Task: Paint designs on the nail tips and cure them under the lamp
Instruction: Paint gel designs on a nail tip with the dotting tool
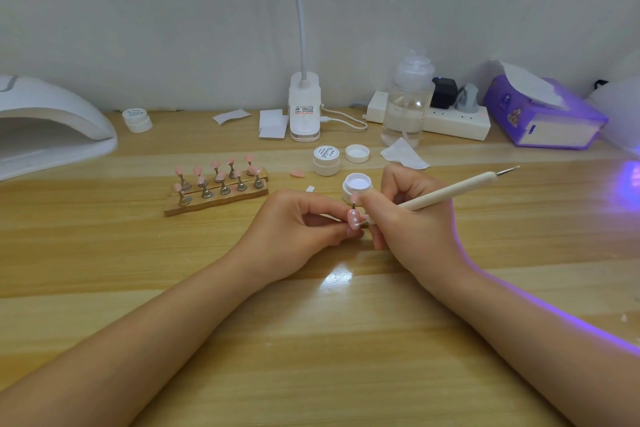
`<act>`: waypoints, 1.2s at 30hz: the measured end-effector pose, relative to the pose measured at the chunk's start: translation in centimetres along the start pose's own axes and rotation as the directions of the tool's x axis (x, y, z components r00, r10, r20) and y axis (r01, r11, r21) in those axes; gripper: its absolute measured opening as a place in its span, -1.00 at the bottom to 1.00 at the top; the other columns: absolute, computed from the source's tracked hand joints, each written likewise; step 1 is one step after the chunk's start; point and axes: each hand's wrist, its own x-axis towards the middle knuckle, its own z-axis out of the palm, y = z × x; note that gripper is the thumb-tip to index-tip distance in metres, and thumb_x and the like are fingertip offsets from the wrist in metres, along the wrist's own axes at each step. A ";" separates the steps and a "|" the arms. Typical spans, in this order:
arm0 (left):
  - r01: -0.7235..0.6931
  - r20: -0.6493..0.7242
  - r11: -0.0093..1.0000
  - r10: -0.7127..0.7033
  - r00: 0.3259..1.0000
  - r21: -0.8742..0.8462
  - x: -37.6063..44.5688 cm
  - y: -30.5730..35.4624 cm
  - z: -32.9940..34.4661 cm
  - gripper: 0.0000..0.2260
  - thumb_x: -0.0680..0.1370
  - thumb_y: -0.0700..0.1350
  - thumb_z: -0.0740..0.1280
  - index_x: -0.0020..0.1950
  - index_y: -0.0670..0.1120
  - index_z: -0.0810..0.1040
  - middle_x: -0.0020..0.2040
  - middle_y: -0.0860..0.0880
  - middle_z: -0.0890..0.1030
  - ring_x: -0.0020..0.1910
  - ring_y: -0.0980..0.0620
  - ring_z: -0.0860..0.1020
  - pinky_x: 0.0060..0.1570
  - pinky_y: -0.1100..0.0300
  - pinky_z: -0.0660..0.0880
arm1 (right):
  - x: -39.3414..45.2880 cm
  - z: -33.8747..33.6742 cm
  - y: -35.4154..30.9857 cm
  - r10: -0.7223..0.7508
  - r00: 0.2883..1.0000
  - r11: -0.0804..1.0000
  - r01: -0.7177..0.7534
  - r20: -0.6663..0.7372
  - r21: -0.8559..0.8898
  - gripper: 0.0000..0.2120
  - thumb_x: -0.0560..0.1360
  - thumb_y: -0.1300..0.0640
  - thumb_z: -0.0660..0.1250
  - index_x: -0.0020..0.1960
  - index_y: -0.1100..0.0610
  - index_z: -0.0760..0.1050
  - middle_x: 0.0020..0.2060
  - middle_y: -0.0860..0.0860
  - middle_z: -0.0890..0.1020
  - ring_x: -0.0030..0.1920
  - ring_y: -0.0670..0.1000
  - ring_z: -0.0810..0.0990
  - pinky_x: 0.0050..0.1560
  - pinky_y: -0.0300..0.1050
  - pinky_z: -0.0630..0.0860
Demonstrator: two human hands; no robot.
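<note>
Three white dots sit on the pink nail tip [353, 219] pinched in her left hand [298, 222]. Her right hand [412, 215] grips the dotting pen [446, 191]; light, evenly spaced touches should keep the dots round.

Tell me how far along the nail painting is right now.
Done: the pink nail tip pinched in the left hand already carries white dots. In hand: the right hand holds the dotting pen with its end on that tip, beside the open white gel pot. Left: the tips on the wooden stand look plain pink, and nothing sits under the curing lamp.
</note>
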 end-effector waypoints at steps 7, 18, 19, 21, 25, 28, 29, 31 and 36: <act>-0.003 -0.005 1.000 0.003 1.000 0.008 0.0 0.1 0.0 -0.77 0.38 -0.36 0.41 -0.27 -0.01 0.66 -0.29 0.00 0.68 -0.21 0.11 0.62 -0.09 0.27 0.53 | -0.1 0.0 0.1 -0.006 1.000 1.000 0.006 0.001 -0.016 -0.60 0.37 0.49 0.27 -0.49 0.20 0.18 -0.71 -0.05 0.33 -0.69 -0.18 0.32 -0.59 -0.39 0.25; 0.004 0.029 1.000 -0.003 1.000 -0.028 0.2 -0.2 -0.2 -0.85 0.37 -0.29 0.44 -0.24 -0.03 0.68 -0.25 -0.06 0.69 -0.21 0.01 0.55 -0.15 0.30 0.50 | 0.0 0.0 -0.6 0.024 0.998 0.989 -0.016 -0.052 0.144 -0.61 0.43 0.21 0.35 -0.45 0.17 0.22 -0.68 -0.13 0.39 -0.64 -0.17 0.41 -0.53 -0.33 0.42; 0.004 0.037 0.999 -0.002 0.999 -0.036 0.2 -0.2 -0.3 -0.87 0.36 -0.26 0.44 -0.23 -0.03 0.69 -0.25 -0.05 0.69 -0.20 -0.03 0.56 -0.14 0.29 0.50 | -0.1 0.0 -0.9 0.041 0.998 0.978 -0.031 -0.043 0.208 -0.63 0.40 0.09 0.35 -0.45 0.17 0.23 -0.67 -0.14 0.40 -0.61 -0.16 0.45 -0.50 -0.31 0.47; 0.003 0.043 0.998 0.000 0.999 -0.057 0.2 -0.2 -0.3 -0.90 0.32 -0.16 0.46 -0.20 0.01 0.69 -0.23 -0.04 0.69 -0.13 -0.13 0.62 -0.11 0.27 0.51 | -0.1 0.0 -1.1 0.063 0.998 0.962 -0.056 -0.017 0.268 -0.65 0.36 0.02 0.32 -0.43 0.18 0.25 -0.65 -0.13 0.42 -0.58 -0.11 0.50 -0.46 -0.27 0.52; -0.007 0.046 0.996 0.011 0.999 -0.088 0.2 -0.2 -0.5 -0.87 0.30 -0.11 0.45 -0.18 -0.05 0.69 -0.21 0.01 0.69 -0.11 0.01 0.65 -0.20 0.34 0.53 | 0.1 -0.6 -0.6 0.034 0.999 0.992 -0.037 0.026 0.119 -0.74 0.48 0.30 0.30 -0.29 0.14 0.26 -0.67 -0.06 0.45 -0.64 -0.16 0.40 -0.50 -0.35 0.41; -0.002 0.047 0.994 0.007 0.999 -0.112 0.1 -0.1 -0.5 -0.89 0.30 -0.12 0.44 -0.20 -0.03 0.69 -0.23 0.03 0.69 -0.14 0.12 0.65 -0.24 0.38 0.51 | 0.2 -0.9 -0.4 0.047 0.994 0.988 -0.061 0.099 0.143 -0.74 0.45 0.42 0.27 -0.24 0.14 0.28 -0.62 -0.06 0.50 -0.59 -0.18 0.45 -0.51 -0.42 0.36; 0.000 0.043 0.993 0.005 0.999 -0.115 0.1 -0.1 -0.5 -0.89 0.28 -0.10 0.44 -0.21 0.00 0.69 -0.24 0.03 0.69 -0.16 0.14 0.65 -0.24 0.38 0.51 | 0.2 -0.9 -0.5 0.048 0.991 0.985 -0.068 0.128 0.156 -0.73 0.44 0.44 0.27 -0.26 0.16 0.29 -0.60 -0.06 0.53 -0.56 -0.18 0.49 -0.48 -0.42 0.39; 0.004 0.031 0.993 -0.001 1.000 -0.116 0.2 -0.2 -0.6 -0.90 0.28 -0.11 0.45 -0.23 0.01 0.69 -0.26 0.02 0.69 -0.18 0.16 0.65 -0.23 0.37 0.52 | 0.2 -1.0 -0.4 0.044 0.985 0.983 -0.072 0.167 0.168 -0.73 0.41 0.44 0.33 -0.31 0.17 0.33 -0.53 -0.02 0.58 -0.47 -0.14 0.58 -0.40 -0.38 0.45; -0.004 0.037 0.993 0.008 0.999 -0.115 0.1 -0.3 -0.6 -0.87 0.25 -0.09 0.45 -0.22 0.00 0.69 -0.27 0.03 0.69 -0.21 0.17 0.64 -0.25 0.38 0.52 | -0.1 -0.8 -0.5 0.030 0.989 0.990 -0.050 0.144 0.134 -0.67 0.42 0.34 0.38 -0.41 0.15 0.30 -0.57 -0.06 0.55 -0.46 -0.16 0.57 -0.40 -0.39 0.44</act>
